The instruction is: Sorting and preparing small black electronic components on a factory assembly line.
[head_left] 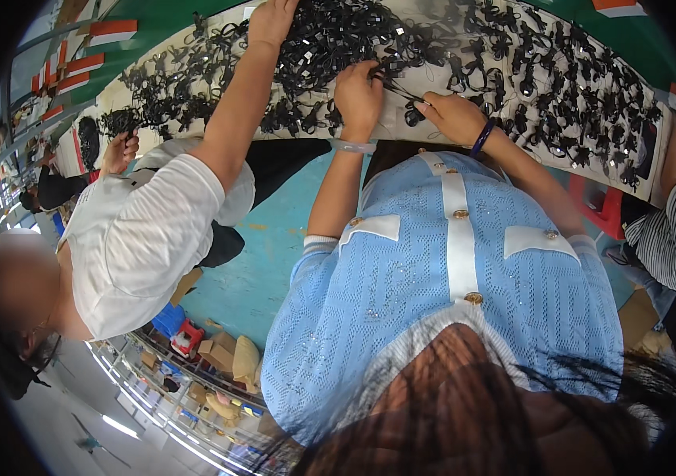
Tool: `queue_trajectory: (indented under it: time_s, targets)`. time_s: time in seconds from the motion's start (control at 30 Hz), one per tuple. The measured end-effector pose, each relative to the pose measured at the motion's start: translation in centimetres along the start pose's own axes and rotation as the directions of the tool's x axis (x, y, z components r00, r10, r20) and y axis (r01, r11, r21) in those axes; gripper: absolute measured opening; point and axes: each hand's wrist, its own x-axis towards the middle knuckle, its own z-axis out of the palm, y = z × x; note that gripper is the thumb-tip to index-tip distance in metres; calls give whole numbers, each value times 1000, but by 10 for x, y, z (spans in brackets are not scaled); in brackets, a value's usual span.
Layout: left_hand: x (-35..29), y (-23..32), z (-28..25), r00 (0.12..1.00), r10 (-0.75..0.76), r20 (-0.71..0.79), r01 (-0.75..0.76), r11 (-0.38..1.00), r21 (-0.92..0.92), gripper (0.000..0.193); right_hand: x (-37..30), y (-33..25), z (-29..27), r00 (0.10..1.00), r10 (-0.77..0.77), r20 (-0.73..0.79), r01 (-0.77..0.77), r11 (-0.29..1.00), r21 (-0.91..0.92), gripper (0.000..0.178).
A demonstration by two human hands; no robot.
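Observation:
A thin black cable runs between my two hands, a little above the near edge of the table. My left hand, with a pale band on the wrist, is closed on one end of it. At the other end, my right hand pinches the cable between thumb and fingers; a dark band circles that wrist. Just beyond my left hand lies a dense heap of black coiled cables. One small black coil rests on the table beside my right fingertips.
Many more bundled black cables spread over the pale tabletop to the right. On my left a co-worker in a white shirt reaches across the heap. Another person in a striped top stands at the right, near a red stool.

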Motion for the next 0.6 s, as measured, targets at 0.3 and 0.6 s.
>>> queue_trajectory:
  time_s: [0.3,0.6]
  targets:
    - [2,2,-47,990,27,135,-8,990,-142,16,17,1,-29,971,-234,52,210,934,289,36]
    - [-21,30,-69,979,-141,150,205,616,-760,8,-4,-62,-34,963,-259,75,268,949,-164,15]
